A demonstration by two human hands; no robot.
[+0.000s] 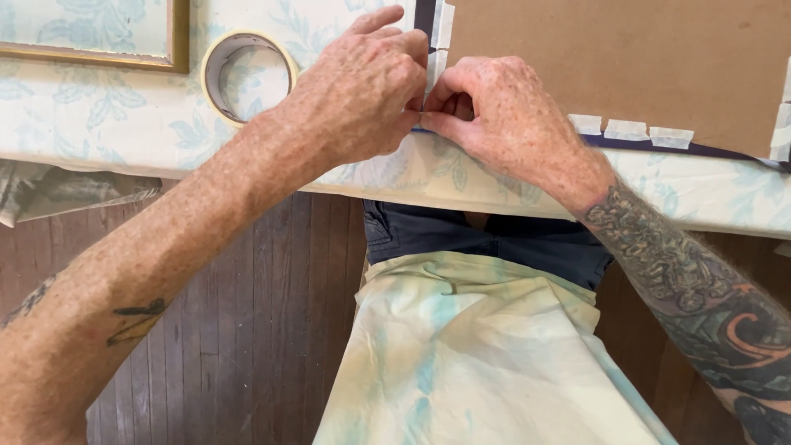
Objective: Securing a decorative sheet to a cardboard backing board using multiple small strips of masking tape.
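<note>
Floral tabletop: tape roll, gilt frame

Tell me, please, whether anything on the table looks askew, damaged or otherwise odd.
Nothing looks damaged or spilled. The short tape strips along the brown backing board sit unevenly, slightly tilted. The left hand and right hand meet at its corner; the tape roll lies flat.

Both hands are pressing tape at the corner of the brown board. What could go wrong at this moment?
The left hand and right hand crowd the board at its corner, so the tape piece may crease or stick to fingers. That corner lies near the table edge; a push might slide it off.
</note>
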